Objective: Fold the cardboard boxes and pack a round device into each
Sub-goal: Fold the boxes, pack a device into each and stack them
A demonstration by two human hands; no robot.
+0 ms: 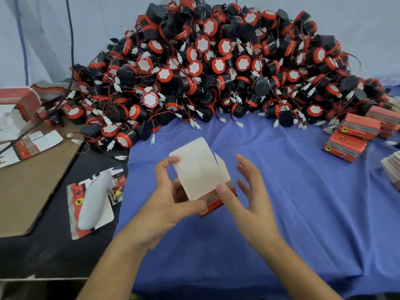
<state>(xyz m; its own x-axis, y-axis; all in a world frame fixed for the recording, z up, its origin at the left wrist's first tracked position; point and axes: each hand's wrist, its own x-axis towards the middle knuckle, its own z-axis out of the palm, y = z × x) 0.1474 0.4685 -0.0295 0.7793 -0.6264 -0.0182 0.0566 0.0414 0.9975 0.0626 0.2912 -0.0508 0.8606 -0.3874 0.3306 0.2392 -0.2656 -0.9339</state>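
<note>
While the left hand [171,204] grips a half-folded cardboard box [201,176] above the table [303,202], its white flap still open, the right hand [249,198] presses a thumb on the box edge, fingers [246,167] spread straight. No device is in this box yet. A few closed boxes [355,135] lie at right, and a large heap of round devices [216,61] remains behind, with tangled leads likely to snag.

Backdrop: a pale grey-blue wall or sheet [357,29] is seen behind the table [313,234]; which of the two cannot be told.
Cable: a dark cable [69,40] is hung down the backdrop at the left.
Cover: a creased blue cloth [281,161] is spread over the table's middle and right.
Left side: a black surface [54,256] is exposed beside the cloth, with a brown cardboard sheet [32,182] laid on it.
Light: everything is lit evenly and softly.
</note>
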